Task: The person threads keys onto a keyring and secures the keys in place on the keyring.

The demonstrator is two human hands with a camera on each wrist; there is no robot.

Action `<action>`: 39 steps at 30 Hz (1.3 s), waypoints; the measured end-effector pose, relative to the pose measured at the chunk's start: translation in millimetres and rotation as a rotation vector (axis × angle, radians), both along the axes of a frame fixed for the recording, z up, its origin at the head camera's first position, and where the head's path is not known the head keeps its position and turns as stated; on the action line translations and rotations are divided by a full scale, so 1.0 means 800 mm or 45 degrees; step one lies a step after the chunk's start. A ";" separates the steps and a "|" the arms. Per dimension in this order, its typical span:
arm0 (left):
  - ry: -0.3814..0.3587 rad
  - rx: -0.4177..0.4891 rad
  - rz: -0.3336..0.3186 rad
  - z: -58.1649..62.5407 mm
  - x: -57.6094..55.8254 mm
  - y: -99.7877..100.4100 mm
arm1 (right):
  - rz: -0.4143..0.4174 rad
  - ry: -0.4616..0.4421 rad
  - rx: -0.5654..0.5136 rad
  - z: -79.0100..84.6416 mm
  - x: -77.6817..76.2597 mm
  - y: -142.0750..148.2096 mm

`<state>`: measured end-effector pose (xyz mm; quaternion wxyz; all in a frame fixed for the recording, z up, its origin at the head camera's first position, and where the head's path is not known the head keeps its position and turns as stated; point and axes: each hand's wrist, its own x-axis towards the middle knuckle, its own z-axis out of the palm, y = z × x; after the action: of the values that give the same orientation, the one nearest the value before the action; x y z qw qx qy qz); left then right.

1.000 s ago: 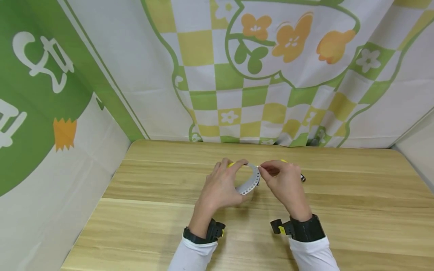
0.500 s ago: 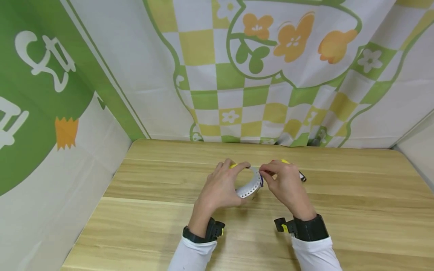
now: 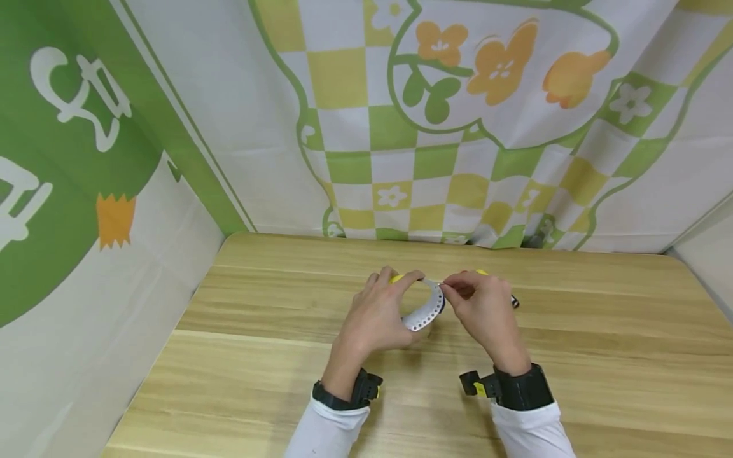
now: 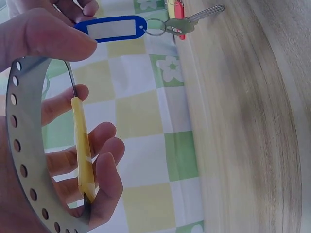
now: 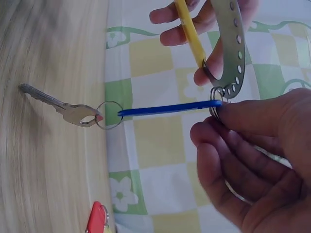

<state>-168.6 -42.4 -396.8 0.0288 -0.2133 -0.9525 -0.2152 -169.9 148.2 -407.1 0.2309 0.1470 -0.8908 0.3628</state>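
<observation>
My left hand (image 3: 372, 318) grips a curved metal key holder (image 4: 24, 145) with a row of round holes. Its yellow handle (image 4: 81, 150) runs along the fingers, and the thumb lies at the top of the strip. Right at the strip's end, the thumb and fingertips of my right hand (image 5: 262, 155) pinch the small metal rings (image 5: 214, 107) on one end of a blue key tag (image 5: 167, 109). A silver key (image 5: 77, 115) hangs by a split ring from the tag's other end. In the left wrist view the tag shows a white label.
A red key tag (image 5: 97, 218) with a ring lies on the wooden table (image 3: 275, 381). In the head view, a dark-and-white item (image 3: 515, 301) lies mostly hidden behind my right hand. A checked curtain (image 3: 424, 159) hangs along the table's back edge.
The right fingertips dipped slightly half a second ago and are now a little higher at the holder's end. The holder has tilted slightly, while the left hand keeps its grip.
</observation>
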 end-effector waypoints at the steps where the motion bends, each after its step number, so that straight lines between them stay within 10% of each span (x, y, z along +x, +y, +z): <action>1: 0.002 0.000 0.000 0.000 0.000 0.000 | 0.009 0.014 0.005 0.000 0.000 0.000; 9: 0.012 -0.029 -0.046 0.001 0.000 -0.003 | 0.142 0.162 0.118 -0.002 -0.002 0.007; 21: 0.003 0.011 0.020 0.000 -0.001 -0.002 | 0.009 -0.072 -0.029 -0.001 -0.001 0.002; 39: 0.043 -0.050 -0.056 -0.002 -0.002 -0.004 | 0.145 -0.013 0.028 -0.004 -0.001 0.009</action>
<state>-170.5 -45.2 -398.2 0.0359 -0.2382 -0.9511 -0.1935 -170.9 155.1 -410.4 0.2035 0.1983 -0.8860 0.3664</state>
